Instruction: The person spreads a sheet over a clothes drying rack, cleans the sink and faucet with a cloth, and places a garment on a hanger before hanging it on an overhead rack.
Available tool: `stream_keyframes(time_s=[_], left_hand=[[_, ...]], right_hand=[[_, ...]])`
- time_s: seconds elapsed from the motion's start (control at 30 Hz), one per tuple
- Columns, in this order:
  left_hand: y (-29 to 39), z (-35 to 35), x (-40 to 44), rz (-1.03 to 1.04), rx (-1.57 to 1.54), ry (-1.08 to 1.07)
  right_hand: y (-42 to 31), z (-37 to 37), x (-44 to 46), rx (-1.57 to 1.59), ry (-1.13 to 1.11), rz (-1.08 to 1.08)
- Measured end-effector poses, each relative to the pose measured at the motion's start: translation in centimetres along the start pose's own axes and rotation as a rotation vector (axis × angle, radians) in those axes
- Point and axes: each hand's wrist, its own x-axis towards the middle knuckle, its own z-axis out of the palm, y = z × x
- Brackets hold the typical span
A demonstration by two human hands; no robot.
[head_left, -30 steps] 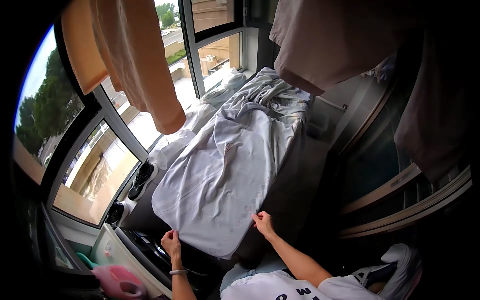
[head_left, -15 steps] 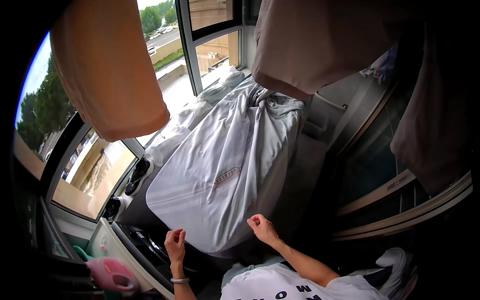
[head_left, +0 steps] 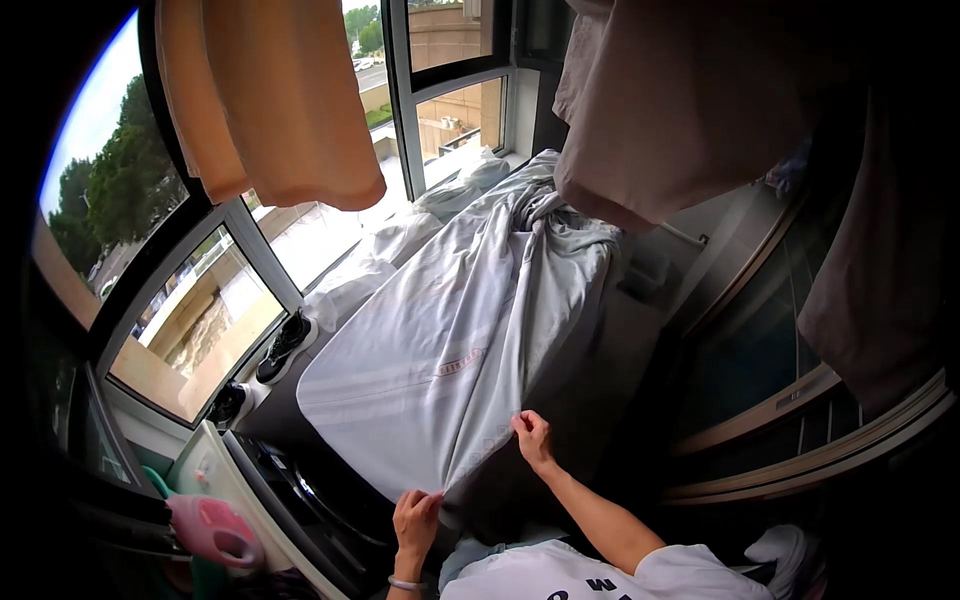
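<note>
A large pale grey sheet (head_left: 400, 390) with a small red printed mark lies spread over a long surface, bunched and wrinkled at its far end. My left hand (head_left: 414, 520) is closed, its fingers pinching the sheet's near edge. Further right and a little farther from me, my right hand (head_left: 534, 438) pinches the right edge of the same sheet. Folds run from the bunched end down towards both hands.
Orange cloth (head_left: 290, 110) and brownish cloth (head_left: 680, 120) hang overhead. Black-and-white shoes (head_left: 287, 347) stand by the window on the left. A pink jug (head_left: 215, 530) and a dark round-doored appliance (head_left: 310, 500) are at lower left. Sliding door frames (head_left: 760, 410) line the right.
My left hand has moved right and down onto the sheet's near edge. My right hand has shifted slightly up and right. The near edge is pulled into a narrower point, with new folds.
</note>
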Motion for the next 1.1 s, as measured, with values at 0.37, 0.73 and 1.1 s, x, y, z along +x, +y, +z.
stream_keyframes(time_s=[0.37,0.73,1.1], left_hand=[[-1.0,-1.5,-1.9,-0.104,0.032,-0.285],[0.3,0.9,-2.3,-0.35,0.076,-0.229],[7.6,6.0,-3.1,-0.428,-0.168,-0.119]], right_hand=[[-1.9,-7.8,-4.4,-0.165,-0.565,0.23],[-37.5,-10.2,9.3,0.445,-0.668,-0.851],[-39.2,-20.6,17.9,0.469,-0.097,-0.993]])
